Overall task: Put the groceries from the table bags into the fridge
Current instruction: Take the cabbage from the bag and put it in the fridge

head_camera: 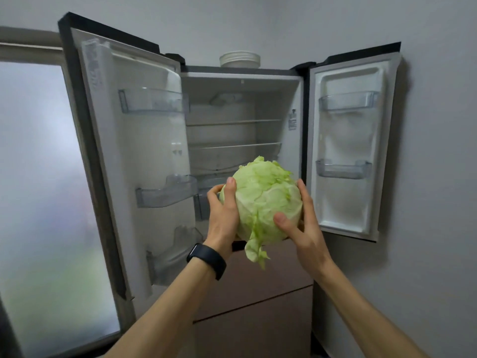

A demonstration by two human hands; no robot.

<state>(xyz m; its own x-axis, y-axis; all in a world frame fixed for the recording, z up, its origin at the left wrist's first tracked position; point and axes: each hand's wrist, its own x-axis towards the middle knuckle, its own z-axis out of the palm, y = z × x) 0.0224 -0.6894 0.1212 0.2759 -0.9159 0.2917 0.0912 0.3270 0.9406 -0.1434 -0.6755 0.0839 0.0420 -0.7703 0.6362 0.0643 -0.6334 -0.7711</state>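
Note:
A pale green cabbage [265, 200] is held up in front of the open fridge [242, 78], with a loose leaf hanging below it. My left hand [223, 215] grips its left side, thumb up on the leaves; a black band sits on that wrist. My right hand [304, 228] grips its right side, thumb across the lower front. The cabbage hovers at the height of the fridge's lowest inner level, just outside the opening. Glass shelves [233, 147] inside carry nothing that I can see.
Both fridge doors stand wide open: the left door [144, 151] and the right door [348, 140], each with clear bins. Brown drawer fronts [258, 306] lie below. A stack of white plates [240, 59] sits on top. A frosted glass pane [38, 189] is at the left.

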